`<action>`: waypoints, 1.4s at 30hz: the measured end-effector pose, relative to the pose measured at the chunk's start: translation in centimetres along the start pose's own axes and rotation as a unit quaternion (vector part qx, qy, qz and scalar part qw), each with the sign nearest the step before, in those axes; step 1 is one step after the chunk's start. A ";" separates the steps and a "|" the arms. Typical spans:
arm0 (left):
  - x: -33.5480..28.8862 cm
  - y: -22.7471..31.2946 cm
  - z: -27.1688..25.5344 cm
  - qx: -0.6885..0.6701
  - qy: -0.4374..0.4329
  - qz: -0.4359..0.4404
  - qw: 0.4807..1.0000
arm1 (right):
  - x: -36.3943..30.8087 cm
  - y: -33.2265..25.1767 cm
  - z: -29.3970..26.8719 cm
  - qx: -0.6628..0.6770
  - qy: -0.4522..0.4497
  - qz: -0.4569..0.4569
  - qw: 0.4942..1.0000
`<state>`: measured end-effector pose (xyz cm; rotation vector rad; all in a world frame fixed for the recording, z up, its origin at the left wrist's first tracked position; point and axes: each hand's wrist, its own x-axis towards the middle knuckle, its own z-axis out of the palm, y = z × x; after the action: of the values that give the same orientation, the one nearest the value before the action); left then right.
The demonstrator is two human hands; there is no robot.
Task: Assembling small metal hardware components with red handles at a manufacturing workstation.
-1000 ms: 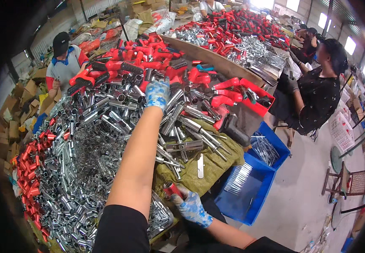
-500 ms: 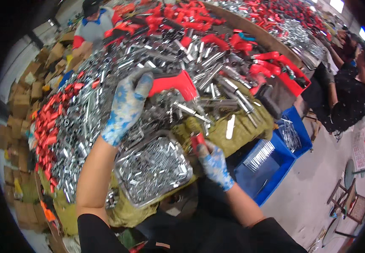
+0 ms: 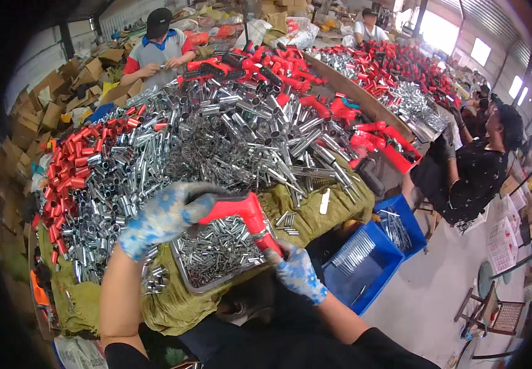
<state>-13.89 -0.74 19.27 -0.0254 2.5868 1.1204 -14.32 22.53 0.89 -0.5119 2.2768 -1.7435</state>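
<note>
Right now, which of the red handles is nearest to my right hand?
The red handle in your left hand: its lower end is at the red tube in your right hand. The other handles lie farther off.

Daylight from windows, upper right, blown to white. Room moderately bright; glare specks across metal parts. Deep shadow below sack. Fisheye: black vignette, straight edges bowed, detail soft toward rim.
</note>
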 end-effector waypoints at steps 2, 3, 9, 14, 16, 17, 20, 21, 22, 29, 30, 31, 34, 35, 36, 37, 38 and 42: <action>-1.1 -2.3 -0.9 0.015 -0.028 -0.013 0.999 | -0.9 -2.5 0.4 -0.083 -0.042 0.045 0.995; -1.1 -3.4 -0.7 0.123 -0.014 0.056 0.991 | -1.1 -2.5 0.9 -0.088 -0.040 0.043 0.994; -2.0 -5.5 5.7 0.409 0.227 0.045 0.883 | -1.6 -2.8 3.2 -0.135 -0.032 -0.054 0.989; -3.3 -5.6 5.3 0.336 0.237 0.082 0.908 | -2.1 -4.1 2.0 -0.039 -0.173 0.041 0.983; -3.6 -5.9 4.9 0.299 0.218 0.127 0.920 | -3.0 -4.2 1.9 0.137 -0.229 0.092 0.959; -3.9 -7.7 5.0 0.263 0.247 0.182 0.915 | -3.3 -5.1 1.7 0.211 -0.299 0.191 0.911; -3.4 -8.7 5.7 0.100 0.328 0.369 0.864 | -3.8 -5.3 2.7 0.389 -0.388 0.215 0.807; -3.7 -8.5 6.0 0.070 0.340 0.364 0.864 | -3.6 -5.2 3.1 0.407 -0.450 0.208 0.767; -3.7 -8.0 6.6 0.034 0.351 0.362 0.863 | -3.7 -5.3 3.1 0.401 -0.447 0.209 0.772; -4.6 -5.8 8.0 0.219 0.505 0.078 0.831 | -2.9 -3.5 4.7 0.082 -0.198 0.051 0.975; -4.3 -4.9 8.1 0.213 0.505 0.077 0.833 | -2.5 -3.3 4.8 0.077 -0.199 0.054 0.976; -4.3 -4.4 8.0 0.251 0.485 -0.002 0.838 | -2.1 -3.3 5.3 0.000 -0.170 0.026 0.985; -4.1 -4.9 7.8 0.314 0.443 -0.110 0.833 | -1.9 -3.7 5.7 -0.073 -0.158 0.019 0.985; -4.1 -4.9 7.7 0.305 0.458 -0.060 0.833 | -2.0 -3.2 5.9 0.002 -0.172 0.041 0.984; -3.9 -4.9 7.5 0.295 0.470 -0.010 0.831 | -2.1 -2.8 6.1 0.077 -0.184 0.062 0.978; -3.9 -5.1 7.3 0.250 0.458 0.038 0.852 | -2.3 -2.3 5.9 0.159 -0.202 0.109 0.960; -3.7 -6.0 7.2 0.252 0.457 0.036 0.853 | -2.6 -2.8 5.8 0.162 -0.204 0.111 0.959; -2.6 -8.4 7.3 0.103 0.442 0.202 0.868 | -3.5 -4.7 4.7 0.335 -0.325 0.229 0.854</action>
<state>-8.16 -1.63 9.37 0.0756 3.6644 1.1242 -8.70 18.67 4.02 -0.3001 1.1082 -1.6263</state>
